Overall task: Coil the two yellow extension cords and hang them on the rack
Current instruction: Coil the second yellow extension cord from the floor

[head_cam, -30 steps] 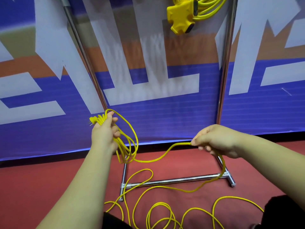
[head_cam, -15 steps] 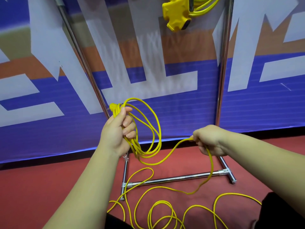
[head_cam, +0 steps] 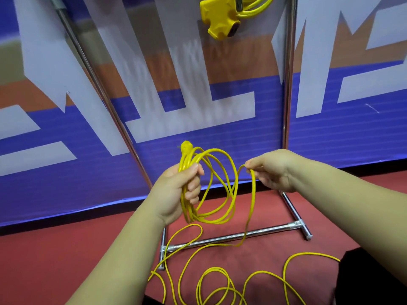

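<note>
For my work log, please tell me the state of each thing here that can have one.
Rack, standing upright.
Extension cord in hand, partly coiled; the rest lies loose on the floor.
Second extension cord, bundled, hanging high on the rack.
Left hand, grip curled round the coils.
Right hand, pinches the next stretch of cord.

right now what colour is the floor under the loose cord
Red. The floor shows best in the head view.
</note>
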The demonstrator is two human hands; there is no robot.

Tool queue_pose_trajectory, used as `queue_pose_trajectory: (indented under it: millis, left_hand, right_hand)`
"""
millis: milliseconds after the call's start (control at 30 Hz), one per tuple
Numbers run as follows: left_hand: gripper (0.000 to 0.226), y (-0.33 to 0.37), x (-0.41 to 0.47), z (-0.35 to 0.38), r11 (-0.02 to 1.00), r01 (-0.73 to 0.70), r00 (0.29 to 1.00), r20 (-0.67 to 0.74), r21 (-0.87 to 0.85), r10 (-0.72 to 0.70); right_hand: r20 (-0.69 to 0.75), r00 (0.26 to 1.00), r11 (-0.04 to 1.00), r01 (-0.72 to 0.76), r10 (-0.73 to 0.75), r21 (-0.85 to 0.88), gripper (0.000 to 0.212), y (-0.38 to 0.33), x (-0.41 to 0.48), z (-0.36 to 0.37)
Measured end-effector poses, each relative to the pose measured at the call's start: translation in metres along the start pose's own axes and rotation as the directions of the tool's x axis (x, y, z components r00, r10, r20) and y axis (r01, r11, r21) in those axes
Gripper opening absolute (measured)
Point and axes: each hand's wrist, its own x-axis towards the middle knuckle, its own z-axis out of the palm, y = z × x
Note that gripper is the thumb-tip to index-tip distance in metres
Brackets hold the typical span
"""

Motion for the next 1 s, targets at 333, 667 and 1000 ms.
queue_pose_trajectory:
  millis: [333,667,1000]
  left_hand:
    - [0.022,-0.027,0.011,0.037,0.959,0.105,0.991,-0.105,0.265,-0.079]
    - [0.025,-0.035,0.014,0.050,0.960,0.205,0.978,-0.071,0.190,-0.195]
    - [0.021,-0.014,0.031,0.024,0.949,-0.024,0.947,-0.312,-0.315,-0.080]
  right_hand:
    - [0.081,0.996,0.989,0.022,-0.034,0.146,0.005,-0.009,-0.011,0.010]
    - [0.058,0.990,0.967,0.110,-0.127,0.231,0.006,-0.014,-0.013,0.016]
    - [0.088,0.861,0.850,0.509,-0.501,-0.136,0.010,0.007,-0.019,0.026]
